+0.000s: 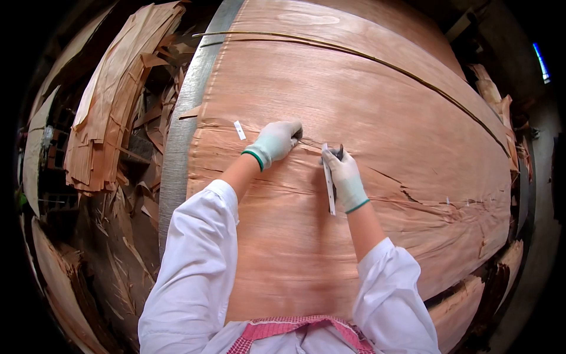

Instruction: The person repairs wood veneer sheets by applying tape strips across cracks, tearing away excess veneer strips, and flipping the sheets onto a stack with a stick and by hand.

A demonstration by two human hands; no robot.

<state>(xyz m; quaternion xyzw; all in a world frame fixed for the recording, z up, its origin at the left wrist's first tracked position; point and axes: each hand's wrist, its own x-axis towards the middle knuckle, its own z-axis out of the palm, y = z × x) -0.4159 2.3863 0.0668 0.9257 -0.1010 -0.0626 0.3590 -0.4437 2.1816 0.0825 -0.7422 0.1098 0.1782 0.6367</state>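
A broad sheet of reddish-brown wood veneer (283, 236) lies before me, wrinkled and split in places. My left hand (276, 141), in a white glove with a green cuff, rests on it with fingers curled together at the end of a narrow split (311, 145). What those fingertips pinch, if anything, is hidden. To the right, my gloved right hand (345, 177) is closed around a white strip of tape (329, 183) with small dark holes, which hangs down from the fingers. A dark tool (339, 152) also shows in this grip; its kind is unclear. Another short white strip (239, 130) lies left of my left hand.
A long thin stick (354, 51) crosses the sheet's far part. Along the left runs a grey metal edge (183, 124), with stacked veneer offcuts (112, 112) beyond. Cracks (407, 194) and small white tape pieces (467, 202) mark the right side.
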